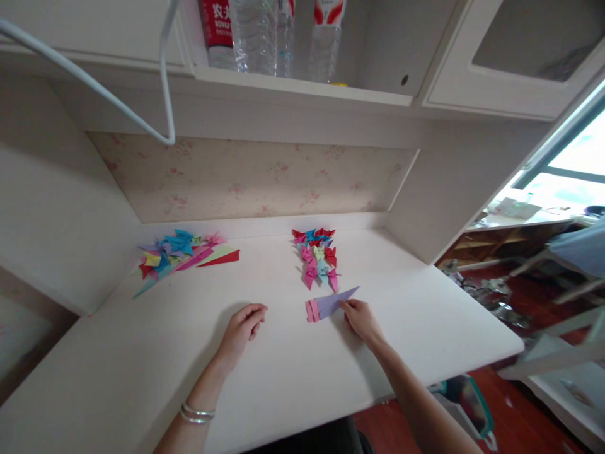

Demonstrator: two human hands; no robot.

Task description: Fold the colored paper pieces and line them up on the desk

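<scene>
My right hand (pixel 362 320) pinches the near edge of a purple folded paper (pixel 333 304), a long pointed piece with its tip toward the upper right. At its left end, small pink folded paper strips (pixel 312 310) lie against it on the white desk. My left hand (pixel 244 325) rests on the desk to the left, fingers curled together, and nothing shows in it. Beyond the purple paper, origami cranes (pixel 319 258) in pink, red, blue and pale green stand in rows. Another heap of colourful folded cranes (pixel 172 249) lies at the back left, with long pointed paper pieces (pixel 220 257) beside it.
The white desk (pixel 283 378) has a back panel and side walls. Overhead, a shelf (pixel 302 85) holds plastic bottles (pixel 326 44), and a white cable or lamp arm (pixel 118 107) hangs at upper left. A teal-rimmed bin (pixel 477 403) stands below the right edge.
</scene>
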